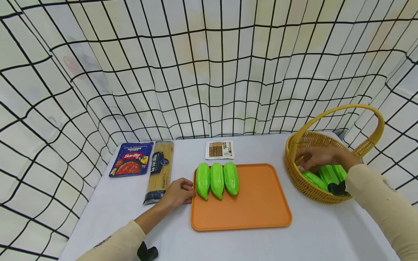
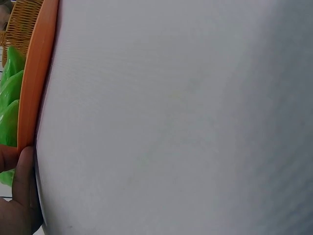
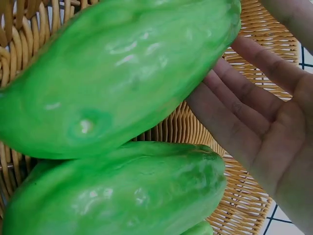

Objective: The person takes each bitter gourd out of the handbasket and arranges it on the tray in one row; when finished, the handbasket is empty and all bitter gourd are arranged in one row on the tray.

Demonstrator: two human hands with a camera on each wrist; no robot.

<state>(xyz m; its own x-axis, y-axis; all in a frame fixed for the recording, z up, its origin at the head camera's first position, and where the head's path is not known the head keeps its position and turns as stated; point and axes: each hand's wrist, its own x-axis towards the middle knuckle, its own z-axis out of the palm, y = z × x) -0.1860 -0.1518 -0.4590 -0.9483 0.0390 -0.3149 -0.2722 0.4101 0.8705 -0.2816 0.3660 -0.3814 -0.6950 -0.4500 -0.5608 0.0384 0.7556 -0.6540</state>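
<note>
Right of the orange tray (image 1: 254, 204), head view: wicker basket (image 1: 295, 175), several green vegetables (image 1: 328, 175) inside, right hand (image 1: 321, 157) among them. Tray carries three green pods (image 1: 217, 181) side by side at its left end; orange surface runs from there to the right rim. Narrow gap of white cloth (image 1: 316, 232) between tray and basket. Left wrist view: left hand (image 2: 19, 196) pinches tray rim, thumb above. Right wrist view: fingers straight, touching the upper vegetable (image 3: 127, 73); skin glossy, lumpy.
</note>
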